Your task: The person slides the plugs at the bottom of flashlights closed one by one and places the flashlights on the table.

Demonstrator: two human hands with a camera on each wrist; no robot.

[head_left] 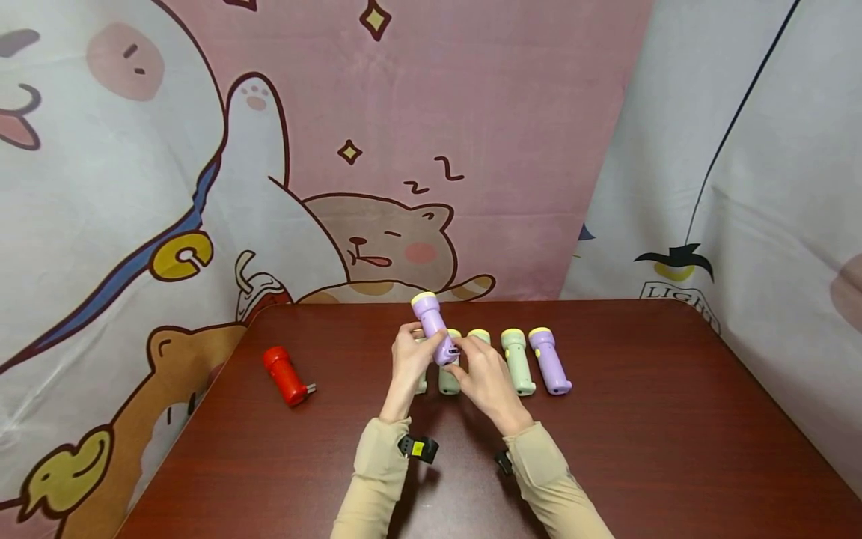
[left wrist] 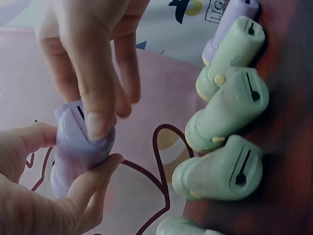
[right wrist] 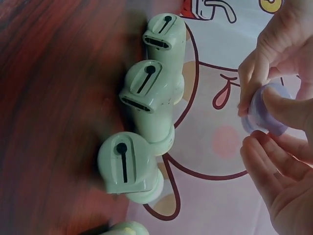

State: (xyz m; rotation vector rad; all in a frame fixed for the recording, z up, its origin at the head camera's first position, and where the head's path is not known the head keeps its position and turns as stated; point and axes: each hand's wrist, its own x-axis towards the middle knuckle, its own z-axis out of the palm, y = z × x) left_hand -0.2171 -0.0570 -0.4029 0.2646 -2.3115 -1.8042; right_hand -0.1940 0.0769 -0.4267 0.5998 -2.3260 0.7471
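A purple flashlight with a yellow head rim is held above the table, its slotted tail end tilted toward the person. My left hand grips the body, thumb on one side and fingers on the other. At the tail end, the right hand pinches with thumb and forefinger; in the left wrist view a digit of it presses beside the dark slot. Right behind the hands stretches a row of light green flashlights, including one green flashlight, with another purple flashlight at its right end. The hands partly cover this row.
On the left of the brown table lies a red flashlight, its metal prongs sticking out. A cartoon-printed cloth hangs behind the table. Each sleeve has a dark wrist device, such as the left wrist device.
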